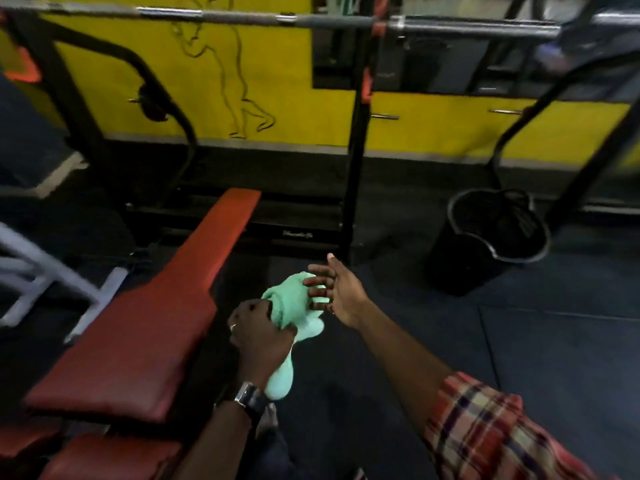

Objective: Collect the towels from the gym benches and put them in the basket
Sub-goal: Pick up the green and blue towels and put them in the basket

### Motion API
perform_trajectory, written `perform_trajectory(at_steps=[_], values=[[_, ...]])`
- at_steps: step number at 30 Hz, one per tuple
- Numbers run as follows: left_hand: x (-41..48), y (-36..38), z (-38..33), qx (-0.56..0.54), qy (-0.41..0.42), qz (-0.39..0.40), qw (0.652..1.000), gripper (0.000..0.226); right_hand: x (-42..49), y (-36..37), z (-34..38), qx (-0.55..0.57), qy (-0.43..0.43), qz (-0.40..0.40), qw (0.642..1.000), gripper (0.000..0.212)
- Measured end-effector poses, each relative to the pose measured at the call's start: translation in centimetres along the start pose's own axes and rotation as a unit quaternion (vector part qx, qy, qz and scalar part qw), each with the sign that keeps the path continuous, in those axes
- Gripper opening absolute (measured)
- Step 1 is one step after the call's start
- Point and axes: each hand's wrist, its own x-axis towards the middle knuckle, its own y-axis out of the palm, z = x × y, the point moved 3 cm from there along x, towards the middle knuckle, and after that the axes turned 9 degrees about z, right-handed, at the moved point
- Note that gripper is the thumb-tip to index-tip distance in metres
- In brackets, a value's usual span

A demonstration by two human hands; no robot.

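Mint-green towel point(289, 294) looks light, soft & floppy, so a fistful anywhere in the bunched middle should do. It's held in the air just past the right edge of the bench point(156, 323), w/ the left hand point(259, 327) clenched round its middle and the tail hanging below. Right hand point(341, 292) is unclenched: arm stretched fwd, fingers straight & spread at the towel's top end, gripping nothing. The basket point(460, 261) is well apart to the right.
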Motion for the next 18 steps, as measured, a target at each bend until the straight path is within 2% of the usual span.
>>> perform_trajectory(at_steps=[2,4,9,18], values=[[-0.6,1.9,-2.7,-0.039,0.064,0.000,0.997,0.042,-2.2,-3.6,1.5,0.012,-0.024,-0.033,0.999,0.055],[-1.2,4.5,-6.5,-0.097,0.125,0.044,0.987,0.045,-5.2,-8.3,3.0,0.032,-0.061,-0.075,0.995,0.052],[-0.8,10.7,-14.5,-0.158,0.166,0.142,0.963,0.037,-12.2,-18.3,5.9,0.103,-0.138,-0.163,0.972,0.042],[1.5,26.6,-32.8,-0.197,0.268,0.278,0.901,0.033,-24.0,-38.4,11.4,0.202,-0.239,-0.357,0.880,0.034]])
